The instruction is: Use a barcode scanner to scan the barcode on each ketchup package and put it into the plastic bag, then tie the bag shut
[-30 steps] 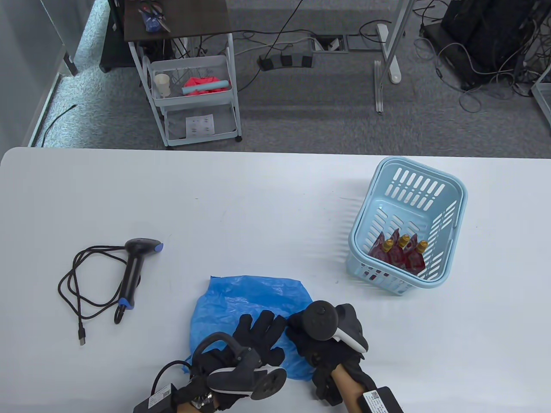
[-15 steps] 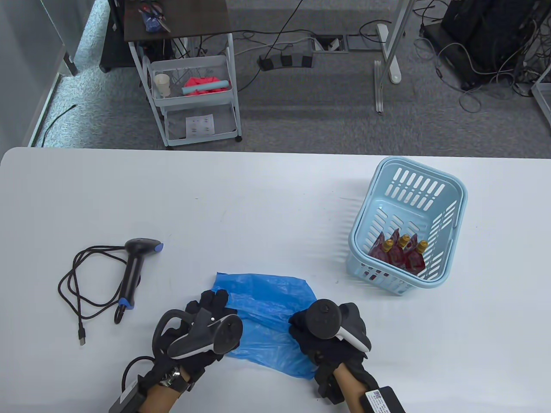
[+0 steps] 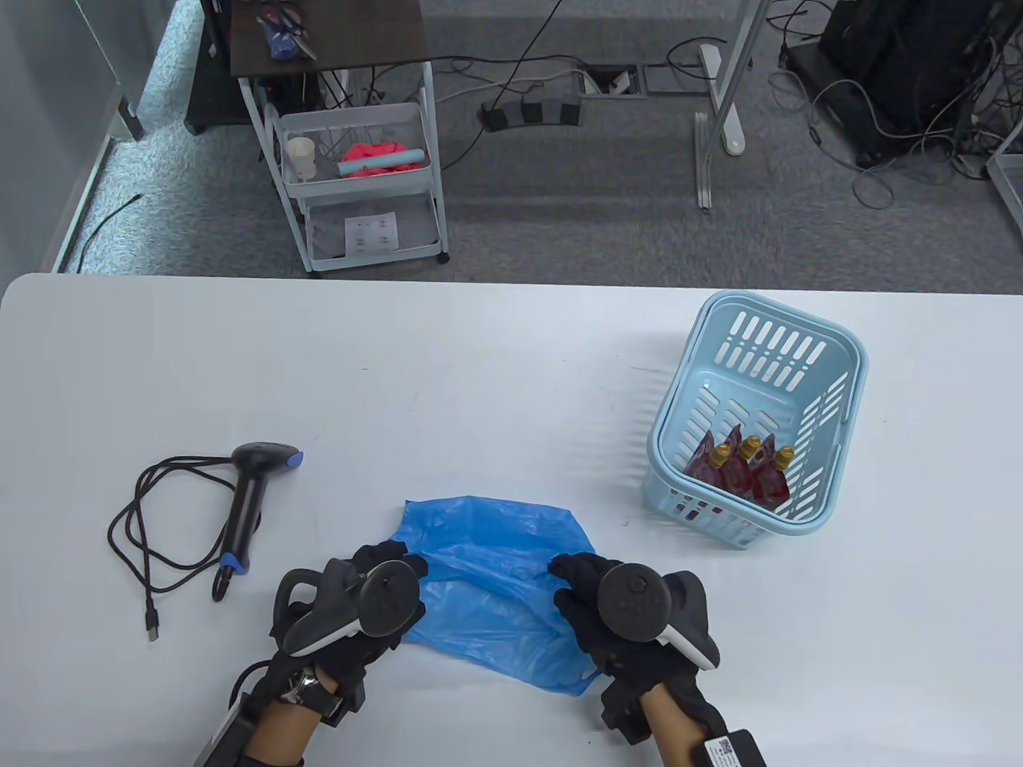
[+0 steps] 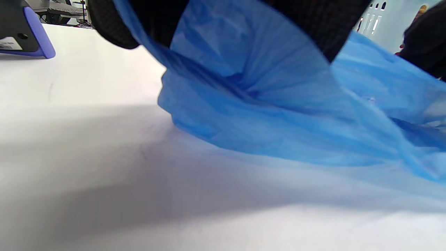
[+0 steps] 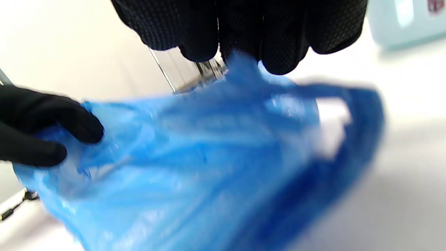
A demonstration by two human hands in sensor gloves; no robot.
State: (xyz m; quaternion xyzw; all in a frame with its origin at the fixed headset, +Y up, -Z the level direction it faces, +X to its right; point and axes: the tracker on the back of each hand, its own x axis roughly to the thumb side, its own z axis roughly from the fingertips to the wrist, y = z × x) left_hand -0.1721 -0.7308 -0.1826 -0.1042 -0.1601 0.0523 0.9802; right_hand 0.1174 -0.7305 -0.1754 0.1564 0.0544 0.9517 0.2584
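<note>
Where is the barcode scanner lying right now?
In the table view the barcode scanner lies on the table's left side with its coiled cable, left of the blue plastic bag, untouched by either hand.

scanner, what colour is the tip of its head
Blue, on a black scanner; clearest in the table view.

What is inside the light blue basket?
Red ketchup packages with gold caps stand bunched at the near end of the basket. Three caps show; the near wall hides their bottoms, so more could be tucked behind.
</note>
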